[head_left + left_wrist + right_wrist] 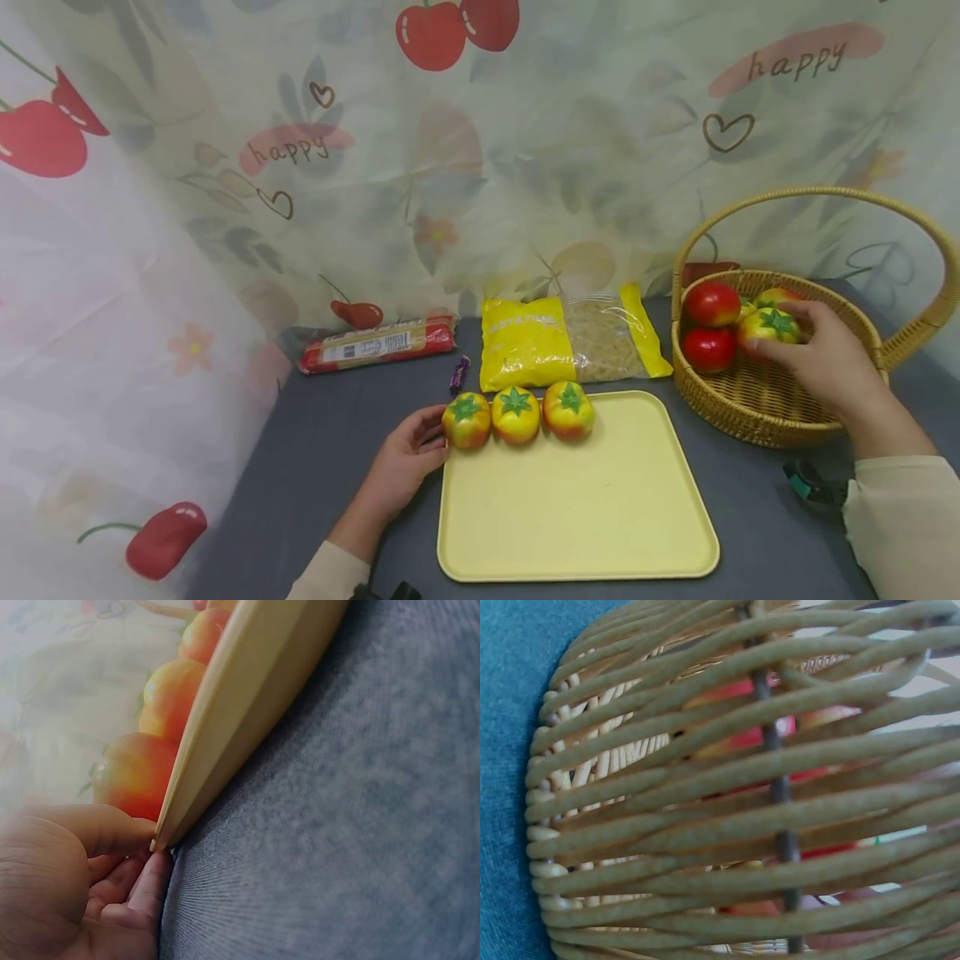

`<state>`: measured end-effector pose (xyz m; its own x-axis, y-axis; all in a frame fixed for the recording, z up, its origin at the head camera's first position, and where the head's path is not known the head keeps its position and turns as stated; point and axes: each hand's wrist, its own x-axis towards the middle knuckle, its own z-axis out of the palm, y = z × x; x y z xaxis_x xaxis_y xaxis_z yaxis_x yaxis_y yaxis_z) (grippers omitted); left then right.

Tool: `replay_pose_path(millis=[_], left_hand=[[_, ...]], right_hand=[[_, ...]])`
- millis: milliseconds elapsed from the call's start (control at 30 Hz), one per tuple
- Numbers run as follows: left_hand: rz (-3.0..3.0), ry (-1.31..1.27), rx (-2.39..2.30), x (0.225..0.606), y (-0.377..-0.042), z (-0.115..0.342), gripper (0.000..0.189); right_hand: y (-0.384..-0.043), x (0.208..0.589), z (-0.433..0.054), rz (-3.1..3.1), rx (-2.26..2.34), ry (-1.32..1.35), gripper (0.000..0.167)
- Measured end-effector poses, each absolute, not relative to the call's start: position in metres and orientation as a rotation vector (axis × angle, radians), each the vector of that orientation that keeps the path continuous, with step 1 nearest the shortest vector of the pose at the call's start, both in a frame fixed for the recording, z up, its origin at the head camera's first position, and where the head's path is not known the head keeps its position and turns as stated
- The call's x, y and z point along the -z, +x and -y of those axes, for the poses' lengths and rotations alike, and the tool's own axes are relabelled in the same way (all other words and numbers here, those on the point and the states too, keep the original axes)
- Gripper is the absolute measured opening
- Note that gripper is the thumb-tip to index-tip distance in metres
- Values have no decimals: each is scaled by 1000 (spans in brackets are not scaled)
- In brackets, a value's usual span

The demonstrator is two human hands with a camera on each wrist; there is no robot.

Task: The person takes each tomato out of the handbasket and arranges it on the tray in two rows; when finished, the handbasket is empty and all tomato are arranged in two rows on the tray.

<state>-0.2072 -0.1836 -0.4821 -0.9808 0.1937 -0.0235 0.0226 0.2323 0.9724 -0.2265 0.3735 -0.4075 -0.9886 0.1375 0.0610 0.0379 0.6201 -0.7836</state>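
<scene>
Three yellow-and-red tomatoes with green star-shaped tops, the middle one (516, 415) among them, sit in a row along the far edge of a pale yellow tray (581, 508). At the tray's far left corner, my left hand (411, 454) pinches the rim between thumb and fingers, close by the leftmost tomato (467, 421). The left wrist view shows the thumb (112, 829) against the tray edge (225, 727). Inside a wicker basket (750, 417), my right hand (832, 354) grips another yellow tomato (772, 325). Basket weave hides most of that hand in the right wrist view.
Two shiny red fruits, one (709, 350) nearer, lie in the basket beside another yellow-red one (776, 296). Behind the tray are a yellow pasta bag (528, 342), a red noodle packet (378, 343) and a small purple-wrapped candy (460, 375). The basket's tall handle (817, 192) arches above it.
</scene>
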Motion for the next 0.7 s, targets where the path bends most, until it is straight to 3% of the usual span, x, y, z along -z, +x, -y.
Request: replay_pose_path(millis=[700], left_hand=[[-2336,198,-1863,480,-206,185,56]], right_hand=[[-209,366,-340,2602,-1345,-97,95]])
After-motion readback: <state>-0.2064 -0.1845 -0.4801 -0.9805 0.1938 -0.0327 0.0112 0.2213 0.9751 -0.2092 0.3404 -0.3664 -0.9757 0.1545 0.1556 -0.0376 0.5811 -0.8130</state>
